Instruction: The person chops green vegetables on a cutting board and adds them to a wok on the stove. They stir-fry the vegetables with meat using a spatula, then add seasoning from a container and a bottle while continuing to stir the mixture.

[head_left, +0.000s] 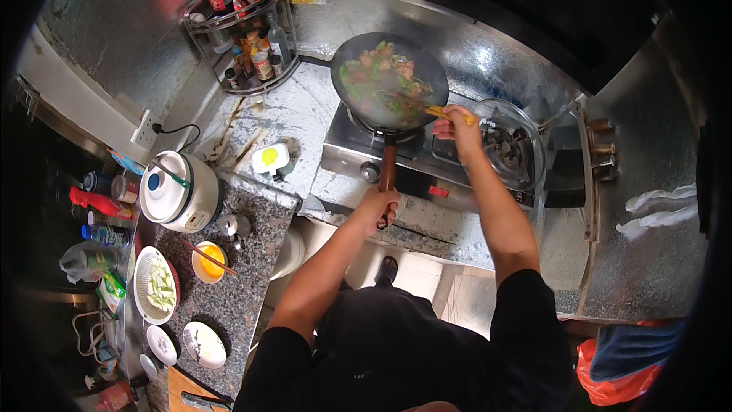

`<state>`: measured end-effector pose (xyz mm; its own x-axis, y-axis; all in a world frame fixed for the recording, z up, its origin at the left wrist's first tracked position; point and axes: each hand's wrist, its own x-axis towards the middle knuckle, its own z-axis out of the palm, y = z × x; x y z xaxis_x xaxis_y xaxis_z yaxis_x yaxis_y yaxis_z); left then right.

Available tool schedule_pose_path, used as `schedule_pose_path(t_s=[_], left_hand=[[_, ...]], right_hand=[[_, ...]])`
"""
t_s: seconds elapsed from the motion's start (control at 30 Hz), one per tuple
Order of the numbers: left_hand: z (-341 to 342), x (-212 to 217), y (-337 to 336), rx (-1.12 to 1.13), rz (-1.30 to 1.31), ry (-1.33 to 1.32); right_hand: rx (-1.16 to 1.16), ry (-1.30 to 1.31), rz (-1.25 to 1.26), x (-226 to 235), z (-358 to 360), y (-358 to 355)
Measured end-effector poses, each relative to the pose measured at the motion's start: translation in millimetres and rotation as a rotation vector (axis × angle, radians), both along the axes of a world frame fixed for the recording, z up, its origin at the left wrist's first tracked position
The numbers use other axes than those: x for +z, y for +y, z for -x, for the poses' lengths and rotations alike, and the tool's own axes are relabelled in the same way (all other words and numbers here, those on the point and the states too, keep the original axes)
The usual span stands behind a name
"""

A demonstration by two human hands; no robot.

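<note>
My left hand (pixel 377 209) is wrapped round the brown handle of a dark wok (pixel 345 103), which sits on the left burner of a gas stove (pixel 347 159). Green pieces and reddish-brown bits of food (pixel 385 72) lie in the wok, with steam over them. In my right hand (pixel 460 131) is the yellow handle of a spatula (pixel 438 111). Its far end reaches into the food and is blurred by the steam, so the blade's shape is hard to make out.
A round glass lid (pixel 543 145) lies over the right burner. Left of the stove are a spice rack (pixel 236 19) and a small white container (pixel 271 159). Further left stand a rice cooker (pixel 200 202), a bowl of yellow liquid (pixel 207 262), a basket (pixel 177 294) of green slices, and a cutting board (pixel 177 389) with a knife.
</note>
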<state>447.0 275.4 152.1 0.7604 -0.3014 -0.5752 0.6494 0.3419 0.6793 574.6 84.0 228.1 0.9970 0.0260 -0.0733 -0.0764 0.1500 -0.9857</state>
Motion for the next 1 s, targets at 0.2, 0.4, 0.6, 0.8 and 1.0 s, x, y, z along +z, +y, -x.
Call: schedule_pose_path(t_s=[0.2,0.4,0.6,0.8,1.0], left_hand=[[3.9,-3.7,12.6,0.037,-0.002,0.016],[-1.3,-1.4,2.7,-0.002,0.026,-0.013],[3.5,-2.6,12.6,0.015,0.019,-0.009],[1.8,4.1,9.3,0.005,0.002,0.001],[0.6,-3.4,8.1,0.007,0.028,-0.016]], right_hand=[[0.276,-0.072,0.475,41.3,32.8,-23.6],[-0.088,0.015,0.048,8.8,-10.9,11.6],[0.256,-0.100,0.412,55.3,33.4,14.0],[0.121,-0.047,0.470,29.6,21.8,-16.1],[-0.120,0.051,0.210,20.6,1.0,10.8]])
